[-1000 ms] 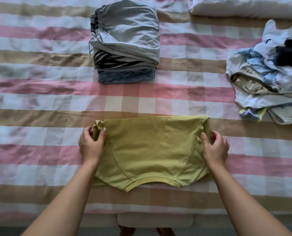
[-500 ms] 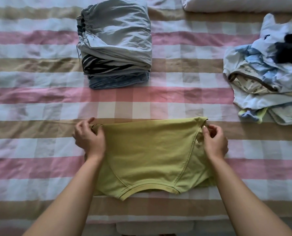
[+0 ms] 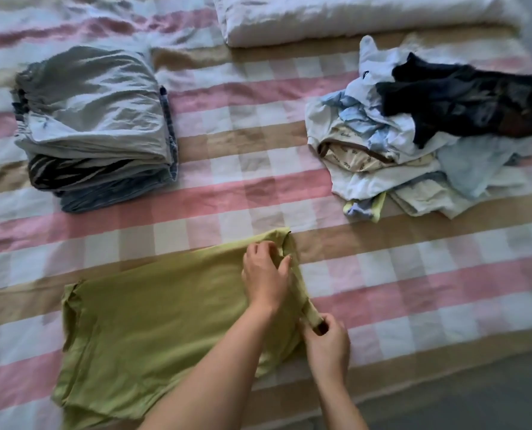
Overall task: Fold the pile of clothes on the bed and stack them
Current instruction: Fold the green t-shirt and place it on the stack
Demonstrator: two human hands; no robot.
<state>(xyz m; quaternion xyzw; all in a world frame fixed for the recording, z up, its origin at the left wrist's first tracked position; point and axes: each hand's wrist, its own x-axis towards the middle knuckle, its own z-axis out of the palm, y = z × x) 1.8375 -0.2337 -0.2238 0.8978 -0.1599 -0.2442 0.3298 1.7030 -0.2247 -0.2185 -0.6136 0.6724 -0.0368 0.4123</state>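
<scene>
The yellow-green cotton T-shirt lies flat on the pink, beige and white checked bedsheet, close in front of me. My left hand pinches its far right corner. My right hand grips the same edge nearer me, fingers curled round bunched fabric. The folded stack of grey, striped and blue clothes sits far left, the loose pile of pale and dark clothes far right.

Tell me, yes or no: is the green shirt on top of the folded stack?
No: the green shirt lies on the bed near the person, well apart from the folded stack at the far left.
</scene>
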